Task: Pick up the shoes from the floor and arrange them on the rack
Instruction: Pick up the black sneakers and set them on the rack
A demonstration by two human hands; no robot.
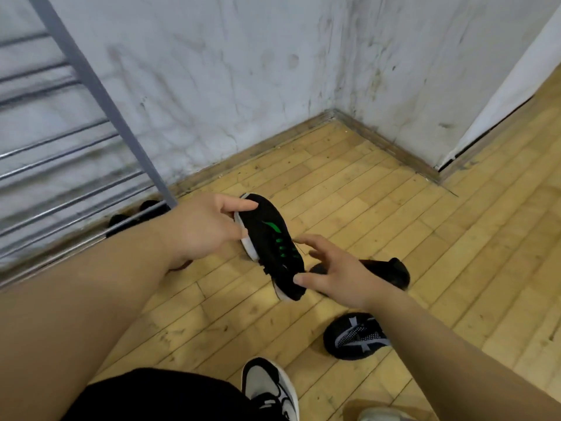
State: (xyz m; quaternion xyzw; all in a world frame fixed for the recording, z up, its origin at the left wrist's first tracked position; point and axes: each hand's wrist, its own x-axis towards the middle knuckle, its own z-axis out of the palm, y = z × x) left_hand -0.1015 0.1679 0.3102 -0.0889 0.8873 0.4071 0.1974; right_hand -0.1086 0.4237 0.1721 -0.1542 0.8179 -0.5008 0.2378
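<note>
A black sneaker with green laces and a white sole (268, 238) hangs above the floor, toe end toward me. My left hand (206, 226) grips its far end between thumb and fingers. My right hand (334, 275) has its fingers spread at the near end, thumb touching the shoe. The metal shoe rack (54, 165) with thin rails stands at the left against the wall. Dark shoes (133, 215) sit under its lowest rail. On the floor lie a dark shoe (391, 273), partly hidden behind my right hand, and a black and grey sneaker (353, 335).
White scuffed walls meet in a corner (334, 110) behind the wooden floor (455, 238). A white panel or door (516, 86) stands at the right. My own feet in grey and white sneakers (270, 387) show at the bottom edge.
</note>
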